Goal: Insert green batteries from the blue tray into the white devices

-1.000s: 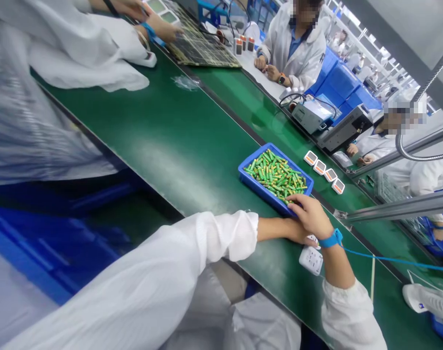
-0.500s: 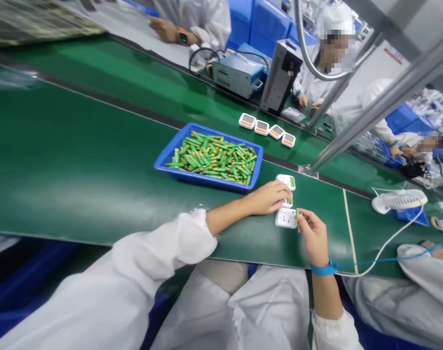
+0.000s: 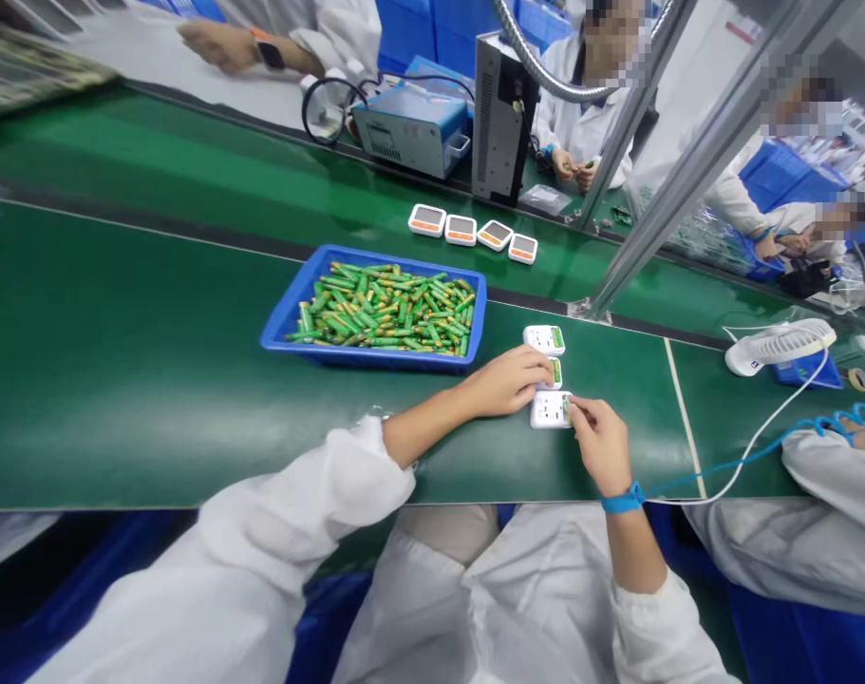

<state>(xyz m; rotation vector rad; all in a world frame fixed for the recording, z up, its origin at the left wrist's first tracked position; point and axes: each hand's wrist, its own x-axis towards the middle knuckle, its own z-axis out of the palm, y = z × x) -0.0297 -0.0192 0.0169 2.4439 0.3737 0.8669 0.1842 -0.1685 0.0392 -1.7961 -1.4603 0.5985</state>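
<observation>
Three white battery-powered devices lie face down in a column on the green bench. The far device shows green batteries in its open compartment. Over the middle device rests my left hand, its fingers bent together on the casing and hiding much of it. At the right end of the near device, my right hand pinches a green battery at the compartment; the fingertips cover most of it. To the left, a blue tray holds many loose green batteries.
Several white devices with grey screens stand in a row on the far strip. Behind them are a blue box-shaped instrument and a metal post. A white fan and its cable lie right. Co-workers sit across and beside me.
My right hand has brought the battery from upright at the near device's edge down into its compartment area. My left hand stays on the middle device. The whole view has shifted.
</observation>
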